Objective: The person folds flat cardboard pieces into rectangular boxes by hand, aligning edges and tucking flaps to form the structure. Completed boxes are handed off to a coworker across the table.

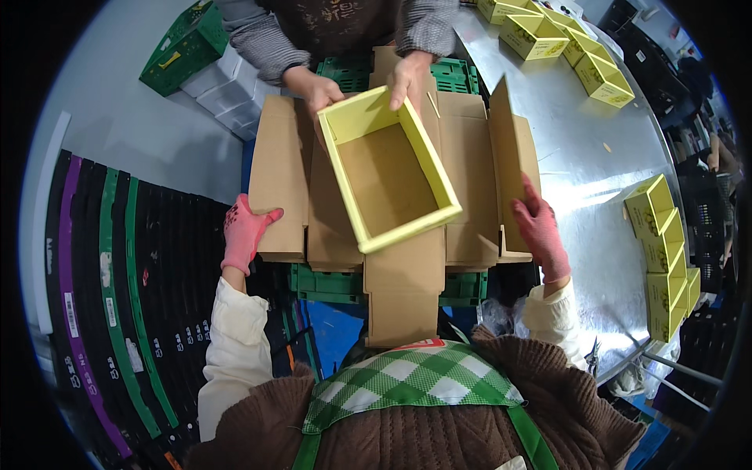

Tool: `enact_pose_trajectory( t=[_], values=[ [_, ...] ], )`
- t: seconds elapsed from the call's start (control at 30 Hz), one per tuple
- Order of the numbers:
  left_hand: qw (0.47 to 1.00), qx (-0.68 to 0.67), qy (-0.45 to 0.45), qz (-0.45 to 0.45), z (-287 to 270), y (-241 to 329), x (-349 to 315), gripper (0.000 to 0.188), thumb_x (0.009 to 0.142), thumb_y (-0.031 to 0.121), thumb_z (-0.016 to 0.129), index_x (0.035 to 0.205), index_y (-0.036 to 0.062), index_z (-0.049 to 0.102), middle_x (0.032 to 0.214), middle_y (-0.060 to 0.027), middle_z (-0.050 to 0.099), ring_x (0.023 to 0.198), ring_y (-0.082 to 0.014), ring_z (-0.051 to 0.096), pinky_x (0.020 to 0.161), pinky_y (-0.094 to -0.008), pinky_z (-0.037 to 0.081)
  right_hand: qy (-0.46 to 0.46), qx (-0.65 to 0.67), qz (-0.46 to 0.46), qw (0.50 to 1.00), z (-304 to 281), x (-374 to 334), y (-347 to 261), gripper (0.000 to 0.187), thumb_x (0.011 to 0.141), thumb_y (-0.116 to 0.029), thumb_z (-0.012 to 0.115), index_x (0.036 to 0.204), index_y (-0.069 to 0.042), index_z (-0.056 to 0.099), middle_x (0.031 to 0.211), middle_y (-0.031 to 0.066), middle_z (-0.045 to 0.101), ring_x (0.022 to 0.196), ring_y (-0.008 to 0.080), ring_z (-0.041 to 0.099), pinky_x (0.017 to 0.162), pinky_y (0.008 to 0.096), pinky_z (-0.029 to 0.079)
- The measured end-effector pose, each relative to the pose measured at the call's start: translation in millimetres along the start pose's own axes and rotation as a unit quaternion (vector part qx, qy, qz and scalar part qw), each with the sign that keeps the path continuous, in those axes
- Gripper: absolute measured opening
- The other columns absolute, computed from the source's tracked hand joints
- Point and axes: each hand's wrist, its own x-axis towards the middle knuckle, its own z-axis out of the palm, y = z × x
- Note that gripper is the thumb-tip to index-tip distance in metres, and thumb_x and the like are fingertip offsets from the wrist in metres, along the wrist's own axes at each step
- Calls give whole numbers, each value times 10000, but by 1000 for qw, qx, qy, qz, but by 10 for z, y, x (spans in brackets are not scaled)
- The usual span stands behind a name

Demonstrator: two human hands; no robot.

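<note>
Opened-out brown cardboard boxes (468, 172) lie in front of me, with side flaps raised or spread. My left hand (249, 232), in a pink glove, is closed on the left cardboard edge, its thumb over the top. At the right, my right hand (542, 229), also gloved in pink, grips the upright flap (506, 141). Over the middle of the cardboard, a co-worker's bare left hand (410, 77) and right hand (317, 88) hold a tilted pale yellow open box (411, 228). What lies beneath that box is partly hidden.
Green crates (333, 283) support the cardboard. On the right, a metal table (576, 168) carries several yellow boxes (667, 301) along its edge and more yellow boxes (533, 37) at the far end. Stacked black, green and purple crates (157, 298) stand left, below a green crate (186, 48).
</note>
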Motion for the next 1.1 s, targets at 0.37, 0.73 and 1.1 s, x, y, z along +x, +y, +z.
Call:
enact_pose_trajectory(
  t=[0.37,0.73,1.1],
  values=[
    [980,2,86,178,117,504,-259,337,779,210,738,977,13,550,806,-176,617,781,-370,603,720,-422,493,78,-276,-63,956,812,99,347,454,879,-368,590,1328,-369,522,1414,164,400,1271,377,369,1077,428,300],
    [987,149,52,15,867,674,-436,883,678,622,715,1296,43,465,1315,-168,448,1112,-360,489,941,-440,421,84,142,125,978,435,51,276,715,836,-305,731,1334,64,375,1154,166,582,1058,204,557,950,310,427],
    [886,-375,-264,-61,396,686,70,625,762,254,791,1202,-94,516,909,-120,684,808,-235,662,753,-308,534,4,-42,52,998,663,428,-226,491,768,-181,702,1181,8,515,988,160,660,904,256,651,814,379,505]
  ],
)
